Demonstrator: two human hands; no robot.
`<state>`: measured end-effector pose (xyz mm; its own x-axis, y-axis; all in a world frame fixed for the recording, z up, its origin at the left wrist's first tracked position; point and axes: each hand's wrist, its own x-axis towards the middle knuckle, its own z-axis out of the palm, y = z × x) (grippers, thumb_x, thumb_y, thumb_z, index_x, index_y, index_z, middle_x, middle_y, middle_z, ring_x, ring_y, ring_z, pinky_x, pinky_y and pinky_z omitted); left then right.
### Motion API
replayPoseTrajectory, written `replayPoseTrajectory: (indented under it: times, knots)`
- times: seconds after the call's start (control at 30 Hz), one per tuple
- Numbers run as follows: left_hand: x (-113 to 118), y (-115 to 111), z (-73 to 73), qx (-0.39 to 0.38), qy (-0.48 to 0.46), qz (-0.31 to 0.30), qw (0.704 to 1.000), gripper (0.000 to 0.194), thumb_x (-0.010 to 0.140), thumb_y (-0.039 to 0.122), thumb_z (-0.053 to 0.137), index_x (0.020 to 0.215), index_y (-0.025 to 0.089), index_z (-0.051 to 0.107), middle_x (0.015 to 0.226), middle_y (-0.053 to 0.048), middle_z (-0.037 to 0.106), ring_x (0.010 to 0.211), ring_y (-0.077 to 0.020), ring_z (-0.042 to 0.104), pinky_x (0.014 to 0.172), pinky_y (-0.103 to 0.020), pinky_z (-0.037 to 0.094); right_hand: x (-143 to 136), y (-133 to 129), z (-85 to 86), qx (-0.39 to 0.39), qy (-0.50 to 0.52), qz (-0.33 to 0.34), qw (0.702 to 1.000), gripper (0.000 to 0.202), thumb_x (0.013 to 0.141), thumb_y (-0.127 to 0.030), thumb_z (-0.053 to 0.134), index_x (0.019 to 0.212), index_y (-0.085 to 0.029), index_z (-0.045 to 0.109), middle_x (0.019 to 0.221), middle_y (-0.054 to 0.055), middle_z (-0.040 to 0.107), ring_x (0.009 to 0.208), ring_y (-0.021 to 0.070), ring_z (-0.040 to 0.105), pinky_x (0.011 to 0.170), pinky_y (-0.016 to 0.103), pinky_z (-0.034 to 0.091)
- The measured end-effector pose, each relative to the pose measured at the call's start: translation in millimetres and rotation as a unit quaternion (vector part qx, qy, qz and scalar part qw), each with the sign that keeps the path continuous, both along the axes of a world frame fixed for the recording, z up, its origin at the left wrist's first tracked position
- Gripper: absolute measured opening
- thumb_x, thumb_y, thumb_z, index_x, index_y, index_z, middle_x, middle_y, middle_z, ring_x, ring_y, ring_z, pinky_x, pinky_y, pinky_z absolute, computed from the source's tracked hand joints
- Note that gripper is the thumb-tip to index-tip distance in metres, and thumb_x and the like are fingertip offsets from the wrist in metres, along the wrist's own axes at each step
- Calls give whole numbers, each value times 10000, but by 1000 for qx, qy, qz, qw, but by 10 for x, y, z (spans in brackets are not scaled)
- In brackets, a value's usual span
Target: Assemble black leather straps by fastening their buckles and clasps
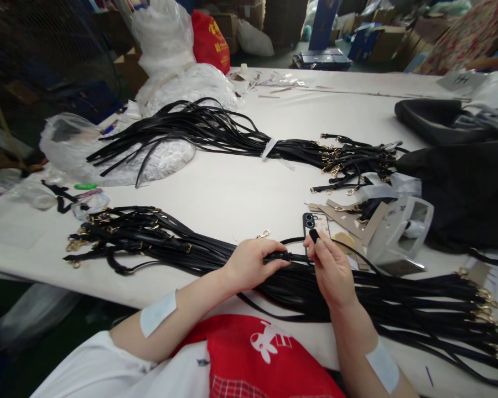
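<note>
My left hand is closed around a black strap near what looks like its buckle. Just to the right, my right hand pinches a short black strap end between thumb and fingertips. Both hands hover over a long bundle of black straps lying across the table. Gold-coloured clasps show at the bundle's left end and at its right end. A loose gold clasp sits just beyond my left hand. Behind my right hand lies a phone, partly covered by it.
A second strap bundle, tied with a white band, lies farther back on the white table. To the right stand a white tape dispenser, cardboard pieces and a black bag. Plastic bags crowd the left. Another person is at the far right.
</note>
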<state>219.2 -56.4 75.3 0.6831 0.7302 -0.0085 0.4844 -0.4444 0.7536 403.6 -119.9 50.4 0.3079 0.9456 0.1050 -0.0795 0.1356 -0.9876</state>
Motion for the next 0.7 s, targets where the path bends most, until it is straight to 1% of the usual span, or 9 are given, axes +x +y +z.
replayPoseTrajectory:
  times: [0.1,0.13,0.2,0.27,0.33,0.47,0.53,0.6,0.7]
  knots:
    - [-39,11,0,-8,-33,6,999,199,855,320,638,1004,207,706,921,-27,736,804,-165,656,748,-256,483,81,11,-9,-46,-58,99,992,416,918,-419,526,561,-206,549,759,31,558,734,183,508,723,318,416]
    - [-52,15,1,-14,-48,8,999,196,852,313,638,997,200,707,909,-29,734,798,-165,655,753,-258,485,99,16,-8,-62,-74,133,986,445,914,-417,521,525,-201,526,789,38,575,728,179,509,707,317,416]
    - [-74,21,-5,-29,-73,17,997,188,844,298,644,984,190,707,902,-32,733,798,-165,655,762,-261,488,117,25,-2,-77,-103,172,977,462,904,-405,521,493,-195,510,886,51,614,770,185,530,719,319,426]
    - [-85,21,-22,-41,-87,29,995,184,834,288,658,976,184,709,902,-31,734,797,-162,657,762,-258,489,117,29,9,-67,-124,189,972,440,903,-393,524,511,-193,536,1024,60,638,897,210,558,807,333,433]
    - [-88,18,-42,-58,-96,32,993,186,825,277,669,975,176,710,904,-32,736,798,-159,659,759,-253,489,112,28,25,-51,-125,208,969,435,920,-397,505,538,-194,552,1139,61,629,1033,233,554,889,341,418]
    - [-85,20,-47,-119,-125,21,985,184,828,274,659,963,155,697,881,-37,733,795,-160,660,760,-251,499,106,25,53,-38,-90,257,961,463,959,-424,442,566,-196,528,1225,72,604,1201,255,498,959,348,396]
    - [-83,28,-22,-140,-133,28,981,192,835,286,647,959,145,687,855,-38,729,779,-161,656,757,-257,504,101,31,55,-35,-77,257,963,441,963,-425,440,600,-197,545,1283,74,576,1265,258,454,1029,362,355]
    - [-77,36,5,-138,-133,35,981,199,832,287,647,963,141,682,859,-40,727,782,-164,655,762,-263,504,96,39,52,-33,-76,252,964,419,963,-428,445,634,-198,564,1326,74,551,1306,256,420,1078,369,314]
    - [-60,41,24,-119,-134,31,983,193,823,271,659,968,146,686,892,-39,732,805,-165,657,777,-261,498,95,46,57,-32,-98,254,962,427,963,-440,444,631,-196,556,1301,80,566,1280,254,450,1062,365,335]
